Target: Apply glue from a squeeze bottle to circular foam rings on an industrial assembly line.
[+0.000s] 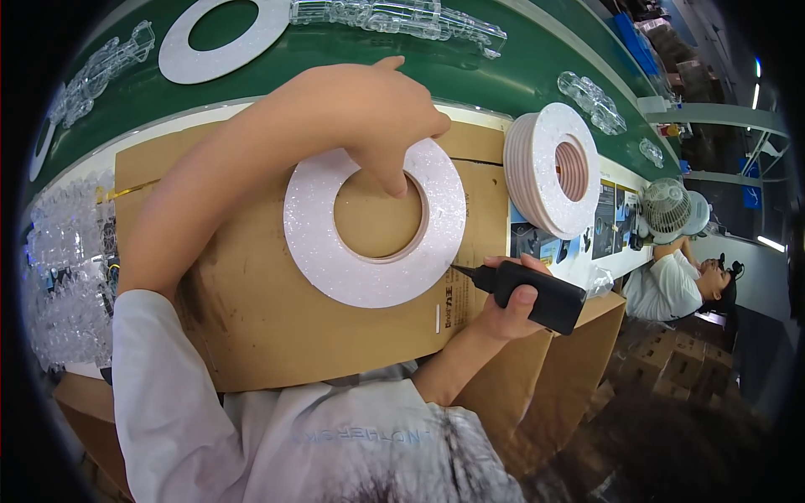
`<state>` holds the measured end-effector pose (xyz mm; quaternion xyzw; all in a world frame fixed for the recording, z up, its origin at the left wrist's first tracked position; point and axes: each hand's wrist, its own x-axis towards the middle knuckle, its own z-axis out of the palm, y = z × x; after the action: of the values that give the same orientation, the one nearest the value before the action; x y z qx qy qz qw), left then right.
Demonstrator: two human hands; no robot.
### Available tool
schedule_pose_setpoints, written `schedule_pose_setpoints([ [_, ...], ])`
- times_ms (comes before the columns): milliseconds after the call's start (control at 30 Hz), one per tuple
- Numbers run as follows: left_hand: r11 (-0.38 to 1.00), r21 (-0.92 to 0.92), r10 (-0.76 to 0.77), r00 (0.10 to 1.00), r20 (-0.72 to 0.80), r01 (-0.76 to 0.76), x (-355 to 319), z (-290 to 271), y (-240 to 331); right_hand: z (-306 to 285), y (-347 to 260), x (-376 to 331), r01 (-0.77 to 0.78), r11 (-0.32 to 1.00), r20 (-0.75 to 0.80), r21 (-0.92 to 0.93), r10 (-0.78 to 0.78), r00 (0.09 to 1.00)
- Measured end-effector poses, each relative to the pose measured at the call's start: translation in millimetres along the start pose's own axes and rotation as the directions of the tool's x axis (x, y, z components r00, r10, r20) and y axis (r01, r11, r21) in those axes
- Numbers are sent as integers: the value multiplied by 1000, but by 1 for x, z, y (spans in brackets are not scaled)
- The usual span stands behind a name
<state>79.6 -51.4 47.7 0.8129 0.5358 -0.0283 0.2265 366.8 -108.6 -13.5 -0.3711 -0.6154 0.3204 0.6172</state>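
A flat white glittery ring [323,251] lies on a brown cardboard sheet [251,335] in front of me. My left hand [381,117] reaches over its far side, the thumb down in the hole at the inner edge and the other fingers toward the outer rim, partly hidden by the hand. My right hand [511,317] is closed around a black squeeze bottle [545,298] with a thin pointed nozzle. The nozzle tip sits at the ring's lower right edge; whether it touches, I cannot tell.
A stack of similar rings [537,168] stands to the right. Clear plastic pieces [71,268] are heaped at left, and more clear parts [394,18] and another ring [180,59] lie on the green surface [503,92] beyond. A fan [667,208] and a seated person [671,285] are at far right.
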Motion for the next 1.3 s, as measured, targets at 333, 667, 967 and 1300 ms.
schedule_pose_setpoints([
  [333, 1000, 26, -10, 999, 35, 9, 3, -4, 0, -2, 1, 0, 11, 1000, 13, -4, -11, 1000],
  [667, 998, 54, 33, 999, -3, -32, 2, 4, -8, 1, 1, 0, 31, 1000, 38, 0, -31, 999],
  [967, 985, 173, -16, 997, 76, 3, 4, 5, 4, -5, 8, 2, 76, 995, 13, 70, -77, 997],
  [1300, 985, 173, -6, 1000, 23, 2, 8, 11, 13, 9, -2, 10, -121, 988, -30, 98, 124, 992],
])
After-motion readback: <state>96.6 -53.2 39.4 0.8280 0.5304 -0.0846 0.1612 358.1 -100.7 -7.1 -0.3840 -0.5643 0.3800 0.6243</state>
